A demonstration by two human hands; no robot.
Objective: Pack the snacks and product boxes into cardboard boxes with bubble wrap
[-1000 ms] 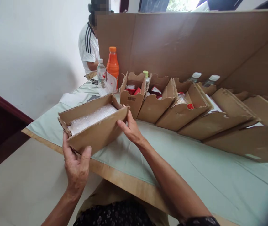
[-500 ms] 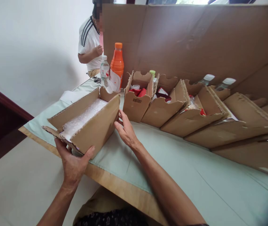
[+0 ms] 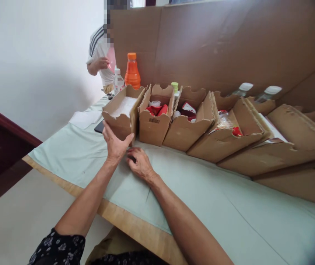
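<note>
An open cardboard box (image 3: 120,123) lined with bubble wrap (image 3: 123,106) stands on the table at the left end of a row of similar boxes. My left hand (image 3: 114,144) cups its near end, thumb on the right corner and fingers on the left. My right hand (image 3: 137,163) rests on the pale green tablecloth (image 3: 174,187) just in front of the box, fingers curled down and holding nothing I can see. The neighbouring box (image 3: 154,123) holds red packets.
Several cardboard boxes (image 3: 223,138) lean in a row to the right, against a tall cardboard sheet (image 3: 229,44). An orange bottle (image 3: 132,71) and a clear bottle (image 3: 118,81) stand behind. A dark phone (image 3: 100,127) lies left of the box. A person in a white shirt (image 3: 99,55) sits at the far end.
The bubble-wrap box went from held up near the table's edge to standing at the left end of the row. My left hand followed it; my right hand let go and dropped to the cloth.
</note>
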